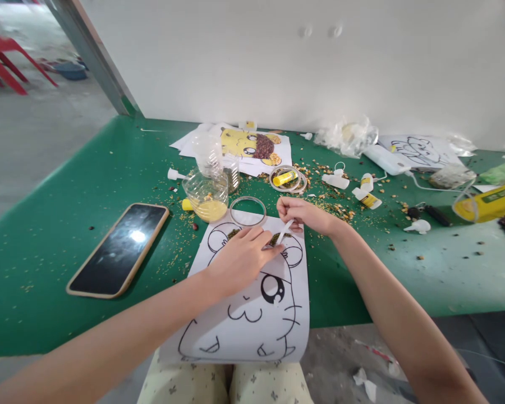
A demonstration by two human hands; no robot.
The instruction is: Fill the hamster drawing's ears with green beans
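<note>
Working two-handed over animal drawing (256, 300) laid past near edge of green counter (122, 163).
Resting left hand (242, 261) across drawing's upper half, touching lower end of white strip (283, 232); curling right hand (298, 213) by strip's upper end. Cannot tell state of either grip on strip. Noting clear container (221, 192) near drawing's top left corner.

Bright glare on phone (118, 249), blurred edges
</note>
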